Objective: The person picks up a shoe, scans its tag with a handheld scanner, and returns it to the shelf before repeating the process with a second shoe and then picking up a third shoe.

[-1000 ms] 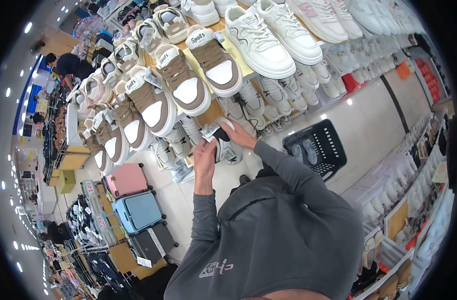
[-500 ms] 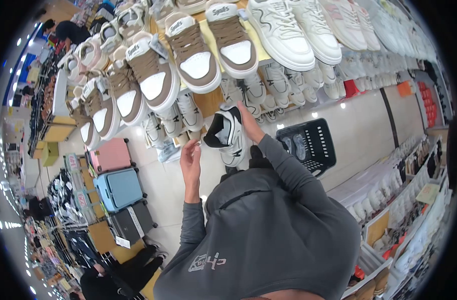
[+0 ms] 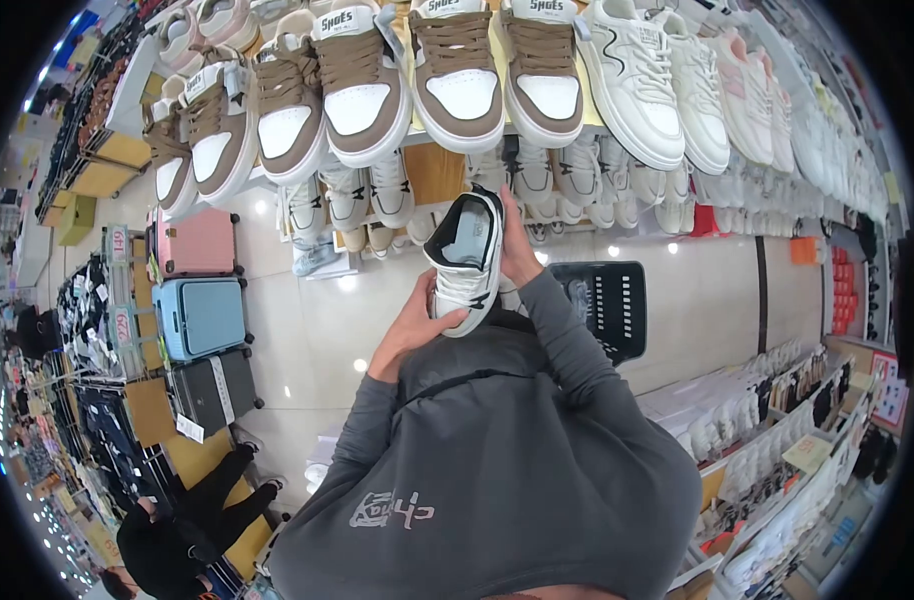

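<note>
A white sneaker with black trim [image 3: 464,283] is held before my body, its opening facing up and its toe toward me. My left hand [image 3: 417,318] grips the toe end, thumb across the front. Around the heel side, my right hand [image 3: 518,240] is closed, with part of its fingers hidden behind the shoe. The pale insole shows inside. Just beyond the hands, similar white sneakers [image 3: 391,188] stand on a lower shelf. Above them sits a row of brown and white sneakers [image 3: 457,82].
A black shopping basket [image 3: 632,310] stands on the floor to my right. Pink [image 3: 199,242] and blue suitcases [image 3: 203,316] and a dark one [image 3: 217,390] line the left. A person in black [image 3: 182,530] is at lower left. Racks of hanging goods [image 3: 777,410] run along the right.
My left hand, earlier apart from the shoe with bent fingers, now grips its toe end. The shoe has tilted so its inside faces up. The dark material at its opening no longer bulges out.
</note>
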`<action>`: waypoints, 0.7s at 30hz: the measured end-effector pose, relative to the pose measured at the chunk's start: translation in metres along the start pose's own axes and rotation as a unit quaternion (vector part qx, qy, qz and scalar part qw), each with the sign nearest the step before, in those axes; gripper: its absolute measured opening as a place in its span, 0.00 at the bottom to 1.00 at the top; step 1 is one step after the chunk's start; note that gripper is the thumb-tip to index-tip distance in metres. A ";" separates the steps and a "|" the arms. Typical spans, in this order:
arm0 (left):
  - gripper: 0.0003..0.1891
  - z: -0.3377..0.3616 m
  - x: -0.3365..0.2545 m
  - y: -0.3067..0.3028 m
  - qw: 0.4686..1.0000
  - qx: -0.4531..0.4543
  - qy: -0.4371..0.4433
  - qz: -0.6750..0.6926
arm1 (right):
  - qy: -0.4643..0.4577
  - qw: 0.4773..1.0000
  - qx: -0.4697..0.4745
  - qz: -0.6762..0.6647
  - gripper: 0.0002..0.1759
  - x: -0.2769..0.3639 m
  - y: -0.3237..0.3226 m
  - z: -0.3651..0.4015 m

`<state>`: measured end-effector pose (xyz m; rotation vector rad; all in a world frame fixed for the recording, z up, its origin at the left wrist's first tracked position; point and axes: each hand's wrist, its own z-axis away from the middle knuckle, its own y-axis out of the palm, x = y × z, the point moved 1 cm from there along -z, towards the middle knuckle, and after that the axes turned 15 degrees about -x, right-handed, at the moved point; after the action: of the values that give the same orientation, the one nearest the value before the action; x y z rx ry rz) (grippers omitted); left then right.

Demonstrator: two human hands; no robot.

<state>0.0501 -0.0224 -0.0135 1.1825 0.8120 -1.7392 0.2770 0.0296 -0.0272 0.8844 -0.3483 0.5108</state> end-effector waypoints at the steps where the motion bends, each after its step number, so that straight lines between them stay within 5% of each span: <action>1: 0.52 -0.001 -0.001 -0.001 1.000 0.002 -0.005 0.013 | -0.003 1.000 0.004 -0.003 0.35 0.000 0.000 0.001; 8: 0.42 0.001 -0.014 -0.002 0.996 0.034 -0.037 0.067 | -0.001 1.000 0.002 -0.011 0.39 0.001 0.003 0.008; 14: 0.37 0.005 -0.003 0.001 0.990 0.019 -0.048 0.133 | 0.028 0.998 0.051 -0.025 0.42 -0.007 -0.014 0.002; 21: 0.34 0.006 0.002 0.005 0.978 -0.039 -0.050 0.197 | 0.040 0.998 0.006 0.052 0.42 -0.036 -0.003 0.027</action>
<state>0.0519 -0.0296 -0.0136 1.1074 0.5368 -1.4139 0.2466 -0.0042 -0.0308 0.8580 -0.3198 0.6441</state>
